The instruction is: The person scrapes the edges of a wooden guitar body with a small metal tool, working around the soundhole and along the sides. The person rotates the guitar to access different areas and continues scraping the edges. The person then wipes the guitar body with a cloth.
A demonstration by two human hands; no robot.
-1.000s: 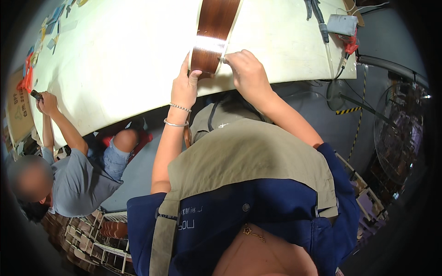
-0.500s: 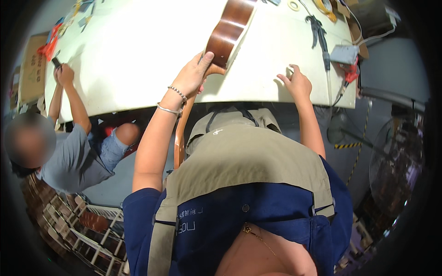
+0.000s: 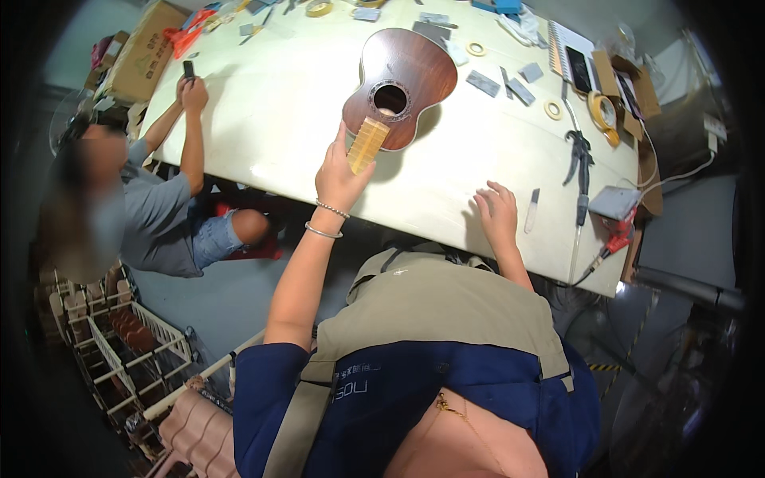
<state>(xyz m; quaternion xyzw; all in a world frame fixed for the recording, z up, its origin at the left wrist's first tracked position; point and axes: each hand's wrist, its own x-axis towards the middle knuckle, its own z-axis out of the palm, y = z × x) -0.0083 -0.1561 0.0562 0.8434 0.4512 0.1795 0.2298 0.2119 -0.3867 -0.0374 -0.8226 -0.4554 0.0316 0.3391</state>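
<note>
A small dark brown guitar [image 3: 426, 76] lies face up on the white table, its round soundhole showing. Pale yellow tape appears to cover the fretboard [image 3: 367, 146]. My left hand [image 3: 341, 177] is closed round the neck below the body; the lower end of the neck is hidden behind my hand and forearm. My right hand [image 3: 500, 213] hovers near the table's front edge with fingers apart, holding nothing. Just right of it lies a thin flat blade-like tool [image 3: 531, 210].
Sanding-block-like grey pieces [image 3: 483, 83] and tape rolls [image 3: 603, 111] lie at the back and right. A black air gun [image 3: 579, 157] with a hose rests on the right. At left sits a co-worker [image 3: 163, 215] holding a black object [image 3: 189, 69]. Racks [image 3: 143, 334] stand behind.
The guitar has turned from showing its side to lying face up, with my left hand still on the neck. The view has shifted, showing more of the table. My right hand stays open.
</note>
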